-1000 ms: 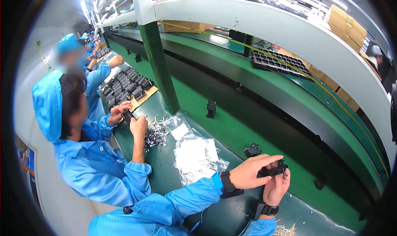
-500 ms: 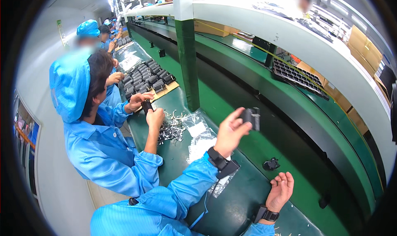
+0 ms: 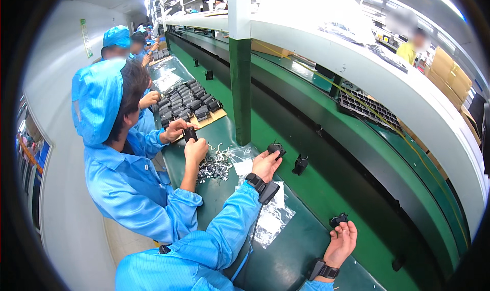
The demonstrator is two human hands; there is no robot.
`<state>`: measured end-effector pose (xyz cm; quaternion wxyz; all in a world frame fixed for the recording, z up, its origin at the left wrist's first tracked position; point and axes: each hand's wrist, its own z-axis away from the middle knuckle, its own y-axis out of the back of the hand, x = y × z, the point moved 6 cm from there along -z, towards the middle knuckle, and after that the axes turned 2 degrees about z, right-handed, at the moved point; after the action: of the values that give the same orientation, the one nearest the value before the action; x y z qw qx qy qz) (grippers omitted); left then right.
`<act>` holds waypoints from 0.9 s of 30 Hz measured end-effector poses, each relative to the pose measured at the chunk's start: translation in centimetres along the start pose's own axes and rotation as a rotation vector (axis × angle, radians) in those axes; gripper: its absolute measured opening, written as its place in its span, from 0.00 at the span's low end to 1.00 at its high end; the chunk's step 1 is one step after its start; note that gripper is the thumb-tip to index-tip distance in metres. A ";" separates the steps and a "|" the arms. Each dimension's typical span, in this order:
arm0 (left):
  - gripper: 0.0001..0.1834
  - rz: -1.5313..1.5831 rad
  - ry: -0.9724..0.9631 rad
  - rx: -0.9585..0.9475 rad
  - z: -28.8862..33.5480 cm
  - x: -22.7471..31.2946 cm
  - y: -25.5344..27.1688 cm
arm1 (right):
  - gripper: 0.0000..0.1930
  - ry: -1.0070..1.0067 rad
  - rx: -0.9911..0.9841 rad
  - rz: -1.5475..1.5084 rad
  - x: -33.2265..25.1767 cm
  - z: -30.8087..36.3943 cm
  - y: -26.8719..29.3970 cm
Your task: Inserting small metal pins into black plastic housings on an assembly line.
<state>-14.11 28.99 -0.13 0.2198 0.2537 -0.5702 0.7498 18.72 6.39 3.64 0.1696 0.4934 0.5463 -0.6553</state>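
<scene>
My left hand (image 3: 266,167) reaches out over the belt, its thumb and fingers closed on a small black plastic housing (image 3: 276,149). Just right of it, another black housing (image 3: 300,164) stands on the green belt. Lower right is my right hand (image 3: 342,244), palm up with loosely curled fingers, nothing visible in the palm. Its fingertips overlap or touch a black part (image 3: 338,219) on the belt; whether they touch is unclear. Both wrists wear black bands with boxes.
A co-worker in blue at my left holds a black part (image 3: 190,134). Near that person lie a pile of small white-and-black pieces (image 3: 215,166), clear plastic bags (image 3: 273,222) and rows of black housings (image 3: 184,99) on cardboard. A green-wrapped post (image 3: 240,92) rises beside the belt (image 3: 326,189).
My left hand has drawn back left and slightly down. A housing now shows beside it on the belt. My right fingertips have come closer to the black part. The view has shifted a little.
</scene>
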 end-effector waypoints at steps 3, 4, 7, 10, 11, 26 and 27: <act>0.36 0.008 -0.128 -0.110 -0.7 0.7 -1.4 | 0.17 -0.011 0.003 -0.012 0.0 0.0 -0.2; 0.36 0.010 -0.124 -0.113 -0.9 0.6 -1.8 | 0.17 -0.008 0.006 -0.009 -0.1 0.0 -0.2; 0.47 -0.192 -0.090 -0.019 -0.7 0.7 -1.2 | 0.17 -0.008 0.016 -0.018 -0.1 0.2 -0.3; 0.47 -0.289 -0.136 0.066 0.4 1.6 -2.0 | 0.16 0.020 0.000 -0.011 -0.5 -0.1 -0.2; 0.47 -0.293 -0.130 0.061 0.6 1.7 -2.4 | 0.16 0.024 0.009 -0.011 -0.6 -0.1 -0.2; 0.15 -0.350 -0.054 -0.412 10.3 -0.9 -13.5 | 0.06 0.054 -0.073 0.212 -0.4 0.3 -0.8; 0.14 -0.358 0.003 -0.488 11.5 -2.3 -14.3 | 0.06 0.044 -0.093 0.279 -0.2 0.4 -1.0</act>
<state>-1.96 21.37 11.65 0.4035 0.2889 -0.6794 0.5405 17.86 6.27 4.35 0.2698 0.5704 0.5056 -0.5884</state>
